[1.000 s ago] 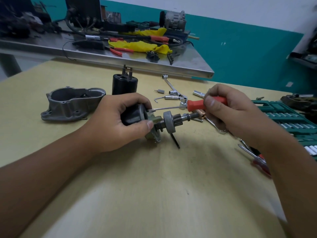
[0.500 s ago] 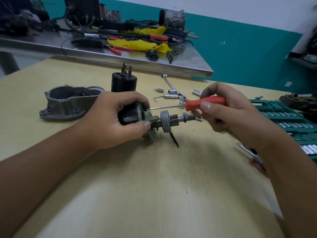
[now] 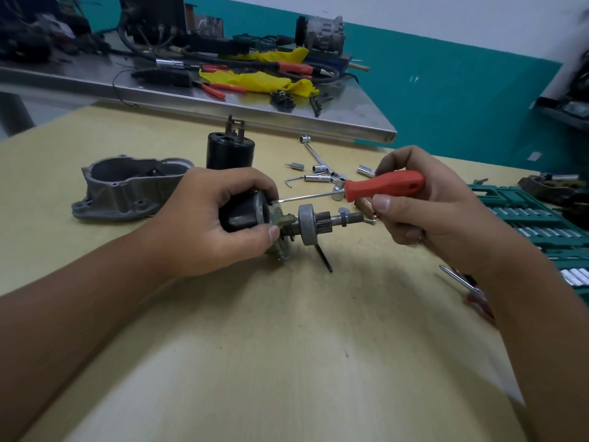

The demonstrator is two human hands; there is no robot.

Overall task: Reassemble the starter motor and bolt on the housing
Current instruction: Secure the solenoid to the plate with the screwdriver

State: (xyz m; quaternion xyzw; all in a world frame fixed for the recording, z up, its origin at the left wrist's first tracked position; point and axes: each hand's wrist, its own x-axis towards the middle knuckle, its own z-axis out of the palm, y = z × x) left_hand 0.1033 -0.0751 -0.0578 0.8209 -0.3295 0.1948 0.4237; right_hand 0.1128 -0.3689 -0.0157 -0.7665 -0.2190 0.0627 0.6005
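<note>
I saw my left hand (image 3: 204,221) wrapped around the black cylindrical starter motor body (image 3: 240,213), fingers and thumb curled tight in a full grip, holding it on its side just above the pale yellow wooden counter (image 3: 287,346). Its steel shaft with the grey drive wheel and small pinion gear (image 3: 314,222) pointed right. My right hand (image 3: 424,205) pinched the red-handled screwdriver (image 3: 384,185), whose thin blade reached the motor's end plate. The grey cast-aluminium housing (image 3: 127,186) lay well apart on the left, open side up, near an upright black cylinder (image 3: 230,151). Loose chrome sockets (image 3: 318,173) lay behind.
</note>
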